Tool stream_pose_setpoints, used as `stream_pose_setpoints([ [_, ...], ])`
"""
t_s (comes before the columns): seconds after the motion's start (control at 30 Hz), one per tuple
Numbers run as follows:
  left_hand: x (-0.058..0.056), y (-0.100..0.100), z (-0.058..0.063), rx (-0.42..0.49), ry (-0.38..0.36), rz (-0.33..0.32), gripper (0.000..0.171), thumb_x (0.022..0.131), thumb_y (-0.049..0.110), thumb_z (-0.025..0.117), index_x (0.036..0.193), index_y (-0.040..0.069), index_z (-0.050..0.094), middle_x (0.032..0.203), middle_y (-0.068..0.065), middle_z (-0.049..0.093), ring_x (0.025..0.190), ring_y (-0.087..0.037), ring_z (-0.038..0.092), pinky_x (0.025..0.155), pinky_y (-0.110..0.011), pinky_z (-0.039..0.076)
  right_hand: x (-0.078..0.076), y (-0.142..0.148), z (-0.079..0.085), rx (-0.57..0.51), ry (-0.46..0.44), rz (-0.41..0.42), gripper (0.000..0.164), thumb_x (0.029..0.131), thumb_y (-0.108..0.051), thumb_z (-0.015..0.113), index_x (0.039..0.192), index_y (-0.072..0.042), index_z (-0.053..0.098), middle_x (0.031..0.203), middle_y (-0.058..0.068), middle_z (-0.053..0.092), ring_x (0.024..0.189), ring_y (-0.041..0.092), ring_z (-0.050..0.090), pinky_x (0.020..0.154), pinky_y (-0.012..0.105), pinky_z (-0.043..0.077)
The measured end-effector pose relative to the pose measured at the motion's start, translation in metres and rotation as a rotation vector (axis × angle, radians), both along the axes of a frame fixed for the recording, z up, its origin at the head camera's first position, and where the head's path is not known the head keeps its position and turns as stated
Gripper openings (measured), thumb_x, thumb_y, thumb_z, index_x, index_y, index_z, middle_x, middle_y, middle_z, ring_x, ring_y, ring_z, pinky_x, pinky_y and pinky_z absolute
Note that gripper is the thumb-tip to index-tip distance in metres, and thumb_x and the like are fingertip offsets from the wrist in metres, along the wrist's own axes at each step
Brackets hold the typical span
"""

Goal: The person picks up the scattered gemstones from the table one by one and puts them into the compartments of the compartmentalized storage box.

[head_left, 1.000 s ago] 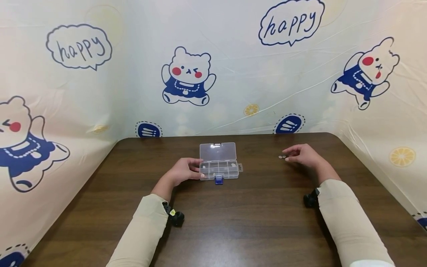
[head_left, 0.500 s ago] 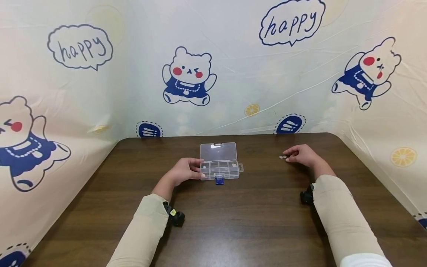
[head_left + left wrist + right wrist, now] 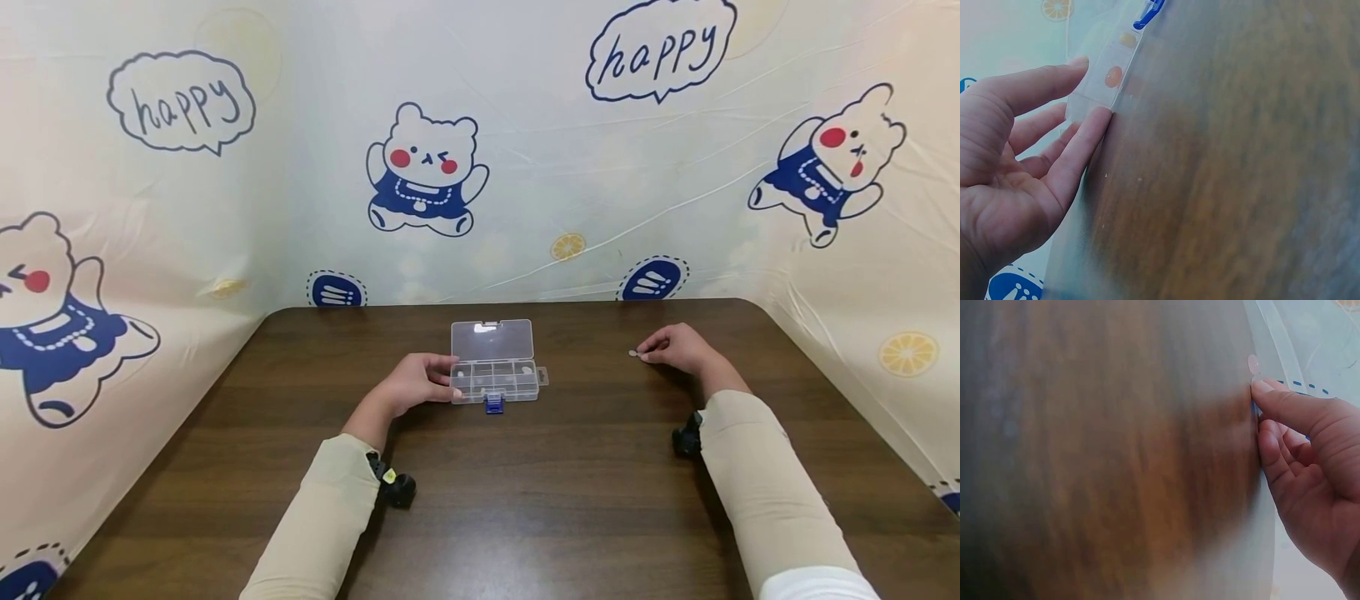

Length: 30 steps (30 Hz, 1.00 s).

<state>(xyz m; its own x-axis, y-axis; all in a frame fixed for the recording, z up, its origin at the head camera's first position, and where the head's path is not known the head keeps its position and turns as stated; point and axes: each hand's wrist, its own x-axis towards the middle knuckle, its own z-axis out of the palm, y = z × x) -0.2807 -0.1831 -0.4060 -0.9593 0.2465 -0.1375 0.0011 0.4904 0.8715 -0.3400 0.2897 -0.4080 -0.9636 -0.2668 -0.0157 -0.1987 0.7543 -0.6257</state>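
My left hand (image 3: 414, 383) grips the left end of a clear plastic compartment box (image 3: 517, 388), thumb at the front and fingers behind. The box's lid (image 3: 492, 340) stands raised at the back, and a blue latch (image 3: 494, 406) hangs at its front. Several small pieces lie inside; the left wrist view shows an orange one (image 3: 1114, 77) and a yellowish one (image 3: 1127, 40) through the wall. Right of the box, my right hand (image 3: 679, 348) pinches a small pale disc at the table, thumb against forefinger, mostly covering it. Beside those fingertips lies another disc, pinkish (image 3: 1253, 364) in the right wrist view.
A brown wooden table (image 3: 555, 500) spreads under both hands. Printed cloth (image 3: 525, 167) with bears and lettering hangs behind it and along both sides. A black wrist camera (image 3: 399, 490) is strapped to the left sleeve, another camera (image 3: 686, 437) to the right.
The right thumb and forefinger have closed together on the nearer disc, and the right forearm has shifted slightly left. My left hand and the box stay in place.
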Motion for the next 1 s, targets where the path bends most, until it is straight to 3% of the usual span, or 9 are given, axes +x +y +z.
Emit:
stream_pose_setpoints([
  [0.23,0.002,0.0,0.001,-0.005,0.001,0.003,0.066,0.074,0.013,0.086,0.134,0.01,0.059,0.113,-0.009,0.065,0.096,-0.023,0.061,0.083,-0.034,0.054,0.001,0.0,-0.001,-0.006,0.029,0.007,0.019,0.087,-0.015,0.074,0.1,0.0,0.074,0.093,0.01,0.072,0.082,0.019,0.056,0.074,0.031,0.045],
  [0.57,0.002,0.0,0.001,-0.009,0.014,0.0,0.066,0.074,0.012,0.086,0.134,0.009,0.059,0.112,-0.009,0.065,0.096,-0.023,0.061,0.083,-0.033,0.054,0.006,-0.003,0.003,-0.104,0.039,-0.002,0.018,0.089,-0.012,0.072,0.103,0.001,0.071,0.091,0.009,0.068,0.072,0.019,0.057,0.063,0.027,0.05],
  [1.0,0.002,0.0,0.002,-0.011,0.004,0.005,0.066,0.075,0.014,0.086,0.135,0.01,0.059,0.113,-0.01,0.064,0.097,-0.024,0.06,0.083,-0.033,0.054,0.01,-0.012,0.008,-0.111,0.051,0.027,0.019,0.09,-0.015,0.071,0.104,-0.001,0.07,0.093,0.01,0.067,0.076,0.021,0.057,0.065,0.028,0.052],
])
